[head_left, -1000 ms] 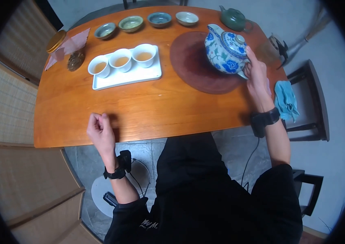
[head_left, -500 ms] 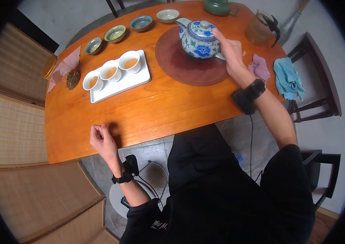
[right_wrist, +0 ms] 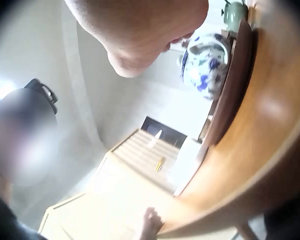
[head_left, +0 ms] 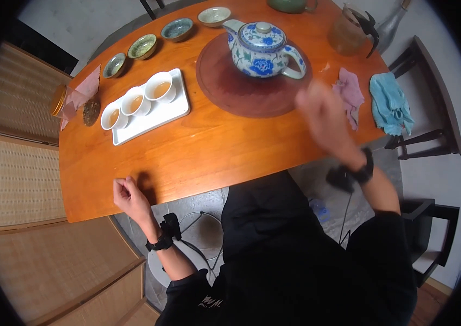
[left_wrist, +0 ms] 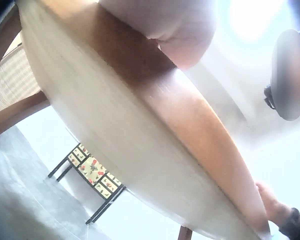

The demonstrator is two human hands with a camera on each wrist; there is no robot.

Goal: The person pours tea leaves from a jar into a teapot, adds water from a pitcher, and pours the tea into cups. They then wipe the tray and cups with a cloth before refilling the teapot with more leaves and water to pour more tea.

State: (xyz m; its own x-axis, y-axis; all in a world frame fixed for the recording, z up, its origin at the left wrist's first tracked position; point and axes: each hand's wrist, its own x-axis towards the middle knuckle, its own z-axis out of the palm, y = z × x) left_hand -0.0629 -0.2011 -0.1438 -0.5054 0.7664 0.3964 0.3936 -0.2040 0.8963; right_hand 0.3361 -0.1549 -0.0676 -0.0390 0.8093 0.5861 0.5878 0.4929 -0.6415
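The blue-and-white flowered teapot point(head_left: 263, 51) stands upright with its lid on, on the round reddish-brown mat point(head_left: 214, 89). Its spout points left and its handle right. My right hand point(head_left: 325, 117), blurred and holding nothing, is just in front of the handle, apart from it in the right wrist view. At the table's front left edge, my left hand point(head_left: 133, 201) lies idle with loosely curled fingers and nothing in them. On a white tray point(head_left: 157, 120) stand three white cups point(head_left: 136, 102) of amber tea.
Several small glazed bowls point(head_left: 177, 30) line the far edge. A green teapot point(head_left: 290, 5) and a glass pot point(head_left: 350, 32) are at the back right. Pink point(head_left: 349, 95) and teal cloths point(head_left: 390, 103) lie at the right edge. A gold-lidded jar point(head_left: 62, 100) lies at the left.
My right hand has set the flowered teapot down on the mat, let go of its handle and drawn back towards me. The left hand has stayed by the edge; the head view has shifted.
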